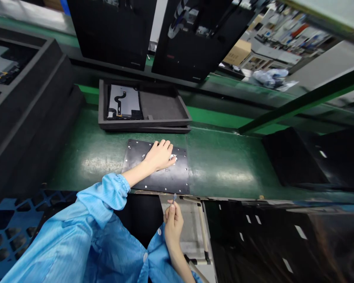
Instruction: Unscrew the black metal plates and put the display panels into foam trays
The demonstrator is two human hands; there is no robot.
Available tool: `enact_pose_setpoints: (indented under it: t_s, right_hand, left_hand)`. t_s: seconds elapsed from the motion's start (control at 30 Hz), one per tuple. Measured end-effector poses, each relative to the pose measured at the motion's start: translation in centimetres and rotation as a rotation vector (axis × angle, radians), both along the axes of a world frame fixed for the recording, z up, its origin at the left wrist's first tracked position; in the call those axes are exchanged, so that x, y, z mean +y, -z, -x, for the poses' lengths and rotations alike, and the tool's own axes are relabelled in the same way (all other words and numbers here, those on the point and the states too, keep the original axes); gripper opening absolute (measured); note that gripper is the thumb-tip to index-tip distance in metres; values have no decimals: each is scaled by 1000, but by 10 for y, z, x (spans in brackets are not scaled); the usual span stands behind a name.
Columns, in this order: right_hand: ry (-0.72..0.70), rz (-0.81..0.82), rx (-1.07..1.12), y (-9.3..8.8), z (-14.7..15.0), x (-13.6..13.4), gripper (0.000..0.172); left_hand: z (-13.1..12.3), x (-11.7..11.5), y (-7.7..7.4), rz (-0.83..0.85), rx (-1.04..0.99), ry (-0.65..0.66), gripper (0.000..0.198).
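Note:
A thin black plate (138,157) with small white dots along its edges lies flat on the green bench. My left hand (161,155) rests on the plate's upper middle, fingers bent and spread a little, over a small silvery patch. Below the bench's front edge is my right hand (174,222), its thumb and fingers pinched around a small, thin bluish object (175,197) that points upward. What that object is cannot be made out.
Behind the plate, a dark foam tray (165,106) holds a grey panel (128,102) with a black ribbon cable. Stacked foam trays (47,82) rise at left. Large black panels (112,35) stand behind. Black items (295,157) sit at right, beyond a slanting green bar (283,110).

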State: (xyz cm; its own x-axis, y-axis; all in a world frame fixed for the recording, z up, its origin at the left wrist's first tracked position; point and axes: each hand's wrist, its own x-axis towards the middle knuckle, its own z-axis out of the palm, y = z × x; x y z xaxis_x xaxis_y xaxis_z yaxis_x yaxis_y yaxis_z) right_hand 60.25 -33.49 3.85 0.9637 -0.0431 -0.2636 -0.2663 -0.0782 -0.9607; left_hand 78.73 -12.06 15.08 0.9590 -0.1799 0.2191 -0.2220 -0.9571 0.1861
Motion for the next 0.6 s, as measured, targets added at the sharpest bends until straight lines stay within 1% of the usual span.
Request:
enact_pose_setpoints:
  t_s: [0.17,0.27,0.33,0.4,0.47,0.6]
  right_hand:
    - [31,21,-44,9,-2,5,52]
    - [30,58,-73,8,-4,7,51]
    - [3,94,-79,4,-6,4,52]
    - [-34,150,-70,-2,-9,-4,53]
    - [-86,248,-62,-12,-14,-16,56]
    - [-286,526,-84,-40,-30,-46,61]
  left_hand:
    - [-1,0,0,0,17,10,46]
    - [-1,0,2,1,6,17,47]
    - [0,0,2,0,-5,19,49]
    - [0,-1,3,-2,-9,20,49]
    - [0,-1,3,0,-1,19,50]
    - [-4,0,4,37,43,20,52]
